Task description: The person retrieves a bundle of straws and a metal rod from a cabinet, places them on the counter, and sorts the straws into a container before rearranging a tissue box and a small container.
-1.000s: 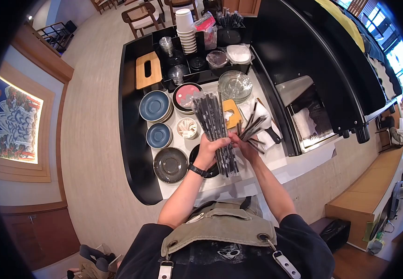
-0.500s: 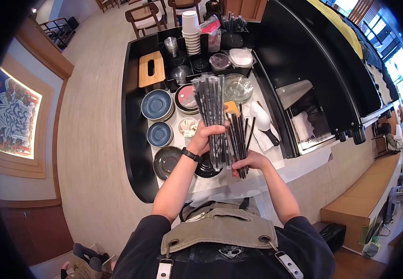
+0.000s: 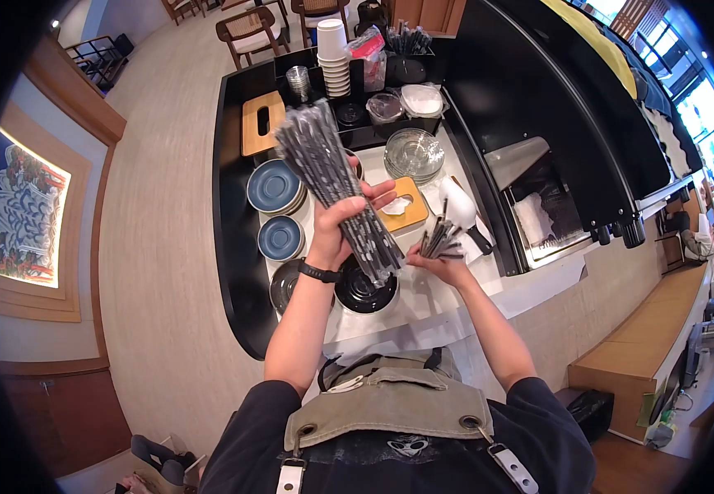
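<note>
Bundle of dark, wrapped straws (image 3: 317, 156) gripped in my left hand (image 3: 330, 235); my right hand (image 3: 441, 265) pinches a smaller bunch (image 3: 440, 241). Firm, even pressure should prevent slipping.

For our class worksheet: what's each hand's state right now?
Left hand: holding the larger bundle of dark sticks, thumb across it.
Right hand: holding the smaller bunch.

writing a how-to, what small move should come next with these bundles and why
Perhaps the left hand should curl its fingers closer round the big bundle: it leans, and the fingers stretch past its side with the thumb across its front. The right hand is busy holding the small bundle.
</note>
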The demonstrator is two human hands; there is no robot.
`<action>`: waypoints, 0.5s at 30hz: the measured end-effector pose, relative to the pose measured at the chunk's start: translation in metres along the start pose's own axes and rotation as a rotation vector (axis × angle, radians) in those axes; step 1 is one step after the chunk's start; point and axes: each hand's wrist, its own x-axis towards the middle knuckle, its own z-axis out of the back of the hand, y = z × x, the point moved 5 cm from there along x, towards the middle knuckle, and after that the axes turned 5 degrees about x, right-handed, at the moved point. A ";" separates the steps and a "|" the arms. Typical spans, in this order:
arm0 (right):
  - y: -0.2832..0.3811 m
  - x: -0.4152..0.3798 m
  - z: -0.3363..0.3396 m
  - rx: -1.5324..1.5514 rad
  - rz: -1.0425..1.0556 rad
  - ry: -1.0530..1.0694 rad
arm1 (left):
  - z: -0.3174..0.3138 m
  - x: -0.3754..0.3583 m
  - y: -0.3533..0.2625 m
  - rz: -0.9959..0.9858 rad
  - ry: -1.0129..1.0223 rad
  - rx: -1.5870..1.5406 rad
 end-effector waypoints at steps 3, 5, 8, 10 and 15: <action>-0.008 0.012 0.001 0.049 0.152 -0.113 | -0.035 -0.005 -0.012 0.081 0.050 -0.305; -0.005 0.019 -0.003 0.063 0.264 -0.152 | -0.066 -0.016 -0.009 0.175 0.072 -0.489; 0.004 0.016 -0.011 0.195 0.265 -0.169 | -0.089 -0.028 0.015 0.209 0.163 -0.469; 0.007 0.008 -0.015 0.283 0.233 -0.167 | -0.095 -0.026 0.029 0.225 0.145 -0.421; 0.004 0.001 -0.022 0.428 0.170 -0.171 | -0.071 -0.011 0.059 0.268 0.006 -0.393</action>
